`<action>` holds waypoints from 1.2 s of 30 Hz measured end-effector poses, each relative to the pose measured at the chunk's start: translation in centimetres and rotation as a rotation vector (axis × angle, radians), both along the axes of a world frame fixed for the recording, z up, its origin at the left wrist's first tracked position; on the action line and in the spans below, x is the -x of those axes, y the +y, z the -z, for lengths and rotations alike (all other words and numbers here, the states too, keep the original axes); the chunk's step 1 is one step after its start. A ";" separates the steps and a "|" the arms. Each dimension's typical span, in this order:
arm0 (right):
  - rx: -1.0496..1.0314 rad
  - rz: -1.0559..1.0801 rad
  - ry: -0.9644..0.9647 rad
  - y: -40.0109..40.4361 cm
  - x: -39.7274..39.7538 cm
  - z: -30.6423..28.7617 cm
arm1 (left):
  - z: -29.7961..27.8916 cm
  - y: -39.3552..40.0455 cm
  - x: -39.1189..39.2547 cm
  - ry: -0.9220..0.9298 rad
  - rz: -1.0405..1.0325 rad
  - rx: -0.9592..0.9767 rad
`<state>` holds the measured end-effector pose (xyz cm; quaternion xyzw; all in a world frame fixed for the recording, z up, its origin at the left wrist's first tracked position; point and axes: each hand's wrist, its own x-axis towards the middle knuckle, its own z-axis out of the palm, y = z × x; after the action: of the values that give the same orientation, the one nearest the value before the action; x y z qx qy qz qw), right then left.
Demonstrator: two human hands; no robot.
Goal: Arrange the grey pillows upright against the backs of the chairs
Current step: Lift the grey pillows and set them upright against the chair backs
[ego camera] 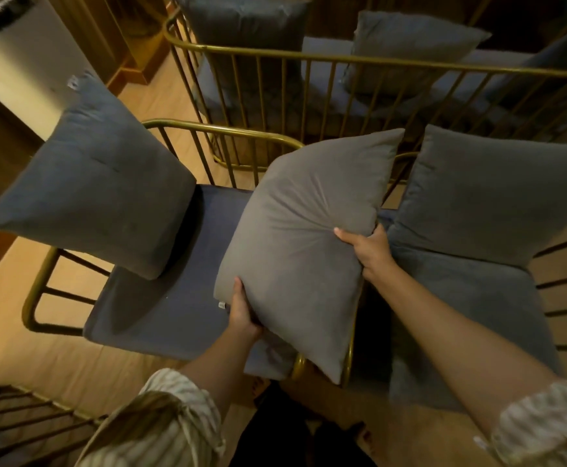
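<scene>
Between two gold-framed chairs, a grey pillow (304, 244) hangs tilted in a person's grip, its lower corner dipping over the rails where the seats meet rather than resting against either back. The left hand (243, 311) is closed around the pillow's lower left edge, thumb on the front face; the right hand (373, 251) pinches its right side, fingers curled behind, the fabric puckering at the thumb. Striped sleeves (170, 419) are pushed up both forearms.

On the left chair (174, 291), a darker grey pillow (96, 183) already stands on edge at the far left end of the blue seat, leaning on the side rail. On the right chair (470, 298), another grey pillow (497, 193) sits upright at the back. Beyond the rail (376, 60), a further seat carries two more pillows (248, 32), both propped up, with part of a third at the right edge.

Judging by this layout, most of the work looks finished: the held pillow remains to be set upright, seemingly against the bare stretch of the left chair's back, and the leaning left one may want straightening.
</scene>
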<state>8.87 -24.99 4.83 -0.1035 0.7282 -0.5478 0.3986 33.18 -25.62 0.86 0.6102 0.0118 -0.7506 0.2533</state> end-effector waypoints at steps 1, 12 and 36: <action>0.022 -0.010 -0.024 1.2 1.3 -0.6 | 0.4 0.3 -0.1 -0.019 -0.014 0.021; 0.095 -0.110 -0.215 19.5 18.3 -7.1 | -2.0 2.3 5.4 -0.003 0.382 0.263; -0.688 -0.424 0.335 34.6 29.0 4.4 | 1.8 19.2 24.6 -0.575 1.484 0.515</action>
<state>-20.09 9.57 0.43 -0.1991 0.8856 -0.1550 0.3900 8.60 -6.38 -0.94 0.5504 -0.6299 -0.5169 -0.1819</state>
